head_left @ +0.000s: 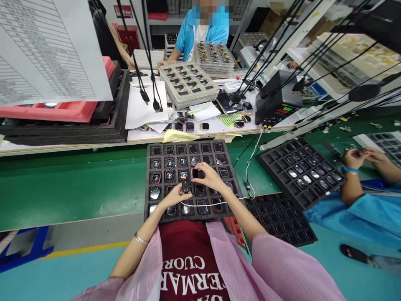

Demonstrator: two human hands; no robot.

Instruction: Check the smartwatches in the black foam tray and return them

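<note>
Watches (169,162) with lit faces sit in slots of a dark foam tray (148,156), beyond and to the left of the fingers I follow from afar. I have the left hand (177,196) closed on a small black block (186,187), with a white cable (200,205) running rightward from just below those fingers. The right hand (209,177) pinches a dark watch (194,173), thumb and forefinger narrow around its edges; I cannot tell whether it is clear of its slot. The block is just beside that watch, nearer the body. The counter (94,179) stretches away left of both hands. I judge the step in hand to be handling this one watch with the block kept close. From here, the next move calls for a steady pinch and enough slack that the cable doesn't drag across the tray.
</note>
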